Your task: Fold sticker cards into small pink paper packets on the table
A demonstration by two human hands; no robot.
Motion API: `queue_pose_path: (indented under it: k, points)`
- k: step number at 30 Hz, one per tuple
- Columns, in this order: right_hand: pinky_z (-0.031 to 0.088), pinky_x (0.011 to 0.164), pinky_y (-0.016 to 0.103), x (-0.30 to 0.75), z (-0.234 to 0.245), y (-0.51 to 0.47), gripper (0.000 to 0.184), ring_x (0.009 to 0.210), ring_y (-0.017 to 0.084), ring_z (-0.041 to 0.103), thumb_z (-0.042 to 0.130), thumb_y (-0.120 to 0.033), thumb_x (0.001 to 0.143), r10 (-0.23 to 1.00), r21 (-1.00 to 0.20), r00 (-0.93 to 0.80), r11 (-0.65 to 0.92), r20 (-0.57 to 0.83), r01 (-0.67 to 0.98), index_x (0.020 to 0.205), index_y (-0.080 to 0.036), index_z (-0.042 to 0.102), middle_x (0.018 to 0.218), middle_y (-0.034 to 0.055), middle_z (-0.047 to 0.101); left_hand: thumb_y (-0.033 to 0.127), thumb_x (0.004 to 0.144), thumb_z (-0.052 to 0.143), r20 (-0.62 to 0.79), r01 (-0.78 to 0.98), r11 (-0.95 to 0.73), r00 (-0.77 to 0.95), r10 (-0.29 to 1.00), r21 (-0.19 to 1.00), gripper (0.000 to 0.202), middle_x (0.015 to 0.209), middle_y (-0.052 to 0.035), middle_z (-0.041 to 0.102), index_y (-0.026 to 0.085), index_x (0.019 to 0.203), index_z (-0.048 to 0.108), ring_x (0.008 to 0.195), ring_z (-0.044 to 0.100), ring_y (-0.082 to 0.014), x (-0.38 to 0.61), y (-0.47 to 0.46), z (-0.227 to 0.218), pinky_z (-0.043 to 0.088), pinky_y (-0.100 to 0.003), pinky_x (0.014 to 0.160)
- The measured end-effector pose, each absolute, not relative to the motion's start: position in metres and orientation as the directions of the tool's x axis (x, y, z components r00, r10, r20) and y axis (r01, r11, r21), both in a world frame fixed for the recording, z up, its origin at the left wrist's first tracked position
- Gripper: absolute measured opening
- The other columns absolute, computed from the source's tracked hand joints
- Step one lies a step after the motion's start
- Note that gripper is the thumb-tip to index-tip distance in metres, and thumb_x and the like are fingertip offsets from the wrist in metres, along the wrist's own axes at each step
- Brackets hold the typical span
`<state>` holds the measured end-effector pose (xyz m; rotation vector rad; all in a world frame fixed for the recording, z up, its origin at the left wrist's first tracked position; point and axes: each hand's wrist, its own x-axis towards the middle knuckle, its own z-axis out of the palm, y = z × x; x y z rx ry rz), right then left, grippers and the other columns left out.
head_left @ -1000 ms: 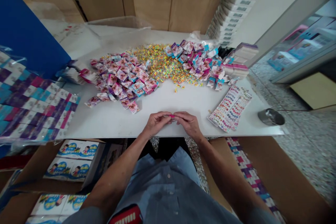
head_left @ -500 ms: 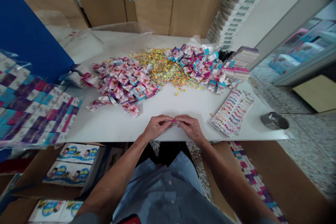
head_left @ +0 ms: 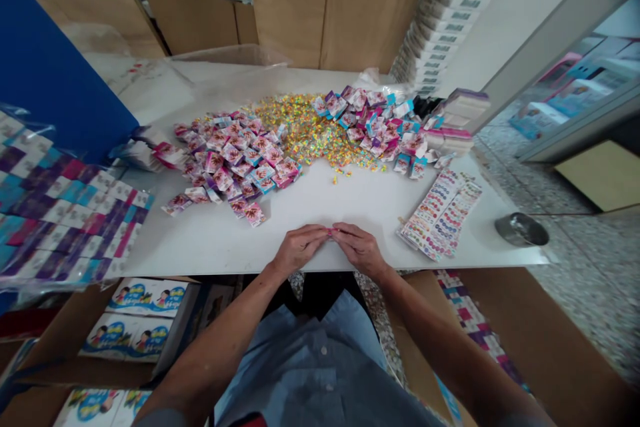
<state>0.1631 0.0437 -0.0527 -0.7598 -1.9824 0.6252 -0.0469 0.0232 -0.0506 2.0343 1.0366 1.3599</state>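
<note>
My left hand (head_left: 297, 248) and my right hand (head_left: 359, 247) meet at the near edge of the white table (head_left: 210, 240). Their fingertips pinch a small pink packet (head_left: 331, 231) between them; most of it is hidden by the fingers. Beyond the hands lies a heap of small pink and purple packets (head_left: 235, 155), a spread of tiny yellow-orange pieces (head_left: 305, 127) and a second packet heap (head_left: 383, 123).
Sticker sheets (head_left: 440, 213) lie right of my hands, a tape roll (head_left: 521, 229) at the table's right corner. Stacked flat packets (head_left: 457, 120) stand at the back right. A bagged block of packets (head_left: 60, 220) sits left. Cartons with printed boxes (head_left: 135, 317) are below.
Both hands have stayed together at the table edge, working the small pink packet; only the fingers shifted slightly. The view has moved a little.
</note>
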Motion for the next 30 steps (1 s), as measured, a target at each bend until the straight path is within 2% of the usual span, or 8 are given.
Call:
queue_pose_path:
  k: [3, 6, 12, 17, 20, 24, 27, 30]
  points:
    - [0.063, 0.087, 0.035, 0.164, -0.050, 0.042, 0.028, 0.102, 0.019, 0.071, 0.062, -0.029, 0.096, 0.844, -0.817, -0.318, 0.516, 0.432, 0.257, 0.123, -0.030, 0.071, 0.124, 0.0079, 0.069, 0.025, 0.096, 0.059, 0.516, 0.351, -0.553, 0.201, 0.833, 0.756, 0.023, 0.109, -0.0045, 0.078, 0.028, 0.111, 0.077, 0.100, 0.073, -0.0173, -0.053, 0.027, -0.031, 0.058, -0.032, 0.093]
    - [0.063, 0.071, 0.031, 0.180, -0.045, 0.048, 0.026, 0.085, 0.017, 0.070, 0.065, -0.035, 0.094, 0.921, -0.886, -0.186, 0.382, 0.341, 0.263, 0.118, -0.028, 0.073, 0.116, 0.0076, 0.070, 0.028, 0.100, 0.053, 0.588, 0.519, -0.553, 0.115, 0.801, 0.652, 0.026, 0.114, -0.0017, 0.077, 0.029, 0.111, 0.076, 0.107, 0.070, -0.0177, -0.088, 0.049, 0.011, 0.054, -0.036, 0.102]
    - [0.059, 0.076, 0.033, 0.249, -0.019, 0.086, 0.022, 0.089, 0.020, 0.069, 0.062, -0.038, 0.094, 0.919, -0.798, -0.042, 0.361, 0.391, 0.483, 0.099, -0.024, 0.077, 0.101, 0.0060, 0.073, 0.039, 0.097, 0.057, 0.701, 0.896, -0.277, -0.053, 0.711, 0.348, 0.030, 0.131, 0.0009, 0.068, 0.018, 0.113, 0.073, 0.121, 0.061, -0.0221, -0.193, 0.127, 0.083, 0.043, -0.042, 0.112]
    - [0.058, 0.078, 0.039, 0.328, -0.015, 0.114, 0.036, 0.083, 0.023, 0.069, 0.060, -0.047, 0.092, 0.865, -0.710, 0.226, 0.190, 0.448, 0.678, 0.104, -0.017, 0.076, 0.102, 0.0121, 0.073, 0.044, 0.091, 0.062, 0.663, 0.953, -0.245, 0.067, 0.745, 0.179, 0.030, 0.119, -0.0062, 0.074, 0.017, 0.098, 0.074, 0.109, 0.066, -0.0281, -0.187, 0.126, 0.047, 0.048, -0.052, 0.105]
    - [0.054, 0.089, 0.049, 0.382, -0.026, 0.122, 0.058, 0.093, 0.030, 0.068, 0.060, -0.059, 0.088, 0.849, -0.579, 0.293, 0.019, 0.440, 0.815, 0.121, -0.012, 0.070, 0.111, 0.0197, 0.071, 0.039, 0.091, 0.063, 0.698, 0.912, -0.325, 0.064, 0.713, 0.248, 0.026, 0.117, -0.0096, 0.074, 0.018, 0.097, 0.075, 0.109, 0.068, -0.0277, -0.142, 0.091, 0.009, 0.052, -0.048, 0.102]
    - [0.040, 0.111, 0.055, 0.434, -0.043, 0.137, 0.083, 0.133, 0.038, 0.050, 0.058, -0.069, 0.086, 0.913, -0.391, 0.068, 0.103, 0.402, 0.915, 0.142, -0.008, 0.052, 0.142, 0.0260, 0.054, 0.035, 0.092, 0.062, 0.558, 0.769, -0.391, 0.054, 0.828, 0.506, 0.020, 0.111, -0.0085, 0.076, 0.021, 0.098, 0.076, 0.103, 0.071, -0.0233, -0.080, 0.051, -0.029, 0.055, -0.040, 0.098]
    - [0.035, 0.116, 0.054, 0.449, -0.054, 0.153, 0.086, 0.142, 0.038, 0.040, 0.059, -0.067, 0.087, 0.950, -0.337, -0.076, 0.182, 0.304, 0.924, 0.148, -0.009, 0.045, 0.151, 0.0254, 0.047, 0.033, 0.093, 0.060, 0.481, 0.747, -0.385, 0.100, 0.871, 0.542, 0.021, 0.111, -0.0088, 0.076, 0.022, 0.096, 0.077, 0.105, 0.070, -0.0247, -0.057, 0.040, -0.046, 0.053, -0.042, 0.098]
    - [0.036, 0.116, 0.054, 0.450, -0.062, 0.164, 0.074, 0.140, 0.037, 0.044, 0.061, -0.062, 0.088, 0.970, -0.331, -0.095, 0.167, 0.223, 0.929, 0.143, -0.012, 0.054, 0.149, 0.0231, 0.051, 0.031, 0.093, 0.060, 0.458, 0.748, -0.399, 0.144, 0.877, 0.529, 0.020, 0.112, -0.0082, 0.076, 0.023, 0.095, 0.078, 0.106, 0.068, -0.0259, -0.054, 0.039, -0.051, 0.050, -0.045, 0.101]
